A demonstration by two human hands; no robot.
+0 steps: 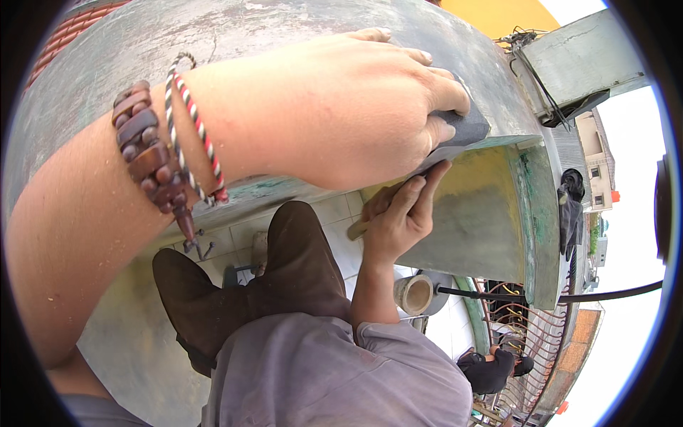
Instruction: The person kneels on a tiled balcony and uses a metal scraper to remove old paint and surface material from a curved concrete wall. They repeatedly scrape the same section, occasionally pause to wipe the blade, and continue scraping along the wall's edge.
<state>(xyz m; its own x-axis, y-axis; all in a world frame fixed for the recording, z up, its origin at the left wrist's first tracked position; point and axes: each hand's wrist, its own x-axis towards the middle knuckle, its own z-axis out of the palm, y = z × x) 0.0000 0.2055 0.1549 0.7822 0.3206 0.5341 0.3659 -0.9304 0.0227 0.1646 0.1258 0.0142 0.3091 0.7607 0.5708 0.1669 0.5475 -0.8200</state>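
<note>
My left hand (341,107) reaches in from the left, with bead and cord bracelets (167,156) on the wrist, and presses a dark grey block (468,128) on the top corner of a weathered grey-green concrete wall (284,28). Just below it, my right hand (398,213) grips a tool with a wooden handle (358,228), its fingers pointing up toward the block. The tool's working end lies against the wall's yellowish side face (477,213) and is mostly hidden.
My knee in brown trousers (299,249) is bent under the wall above a white tiled floor (341,213). A round cream container (414,293), a black cable (612,293) and a metal railing (533,334) lie below right. A person in black (491,366) crouches further down.
</note>
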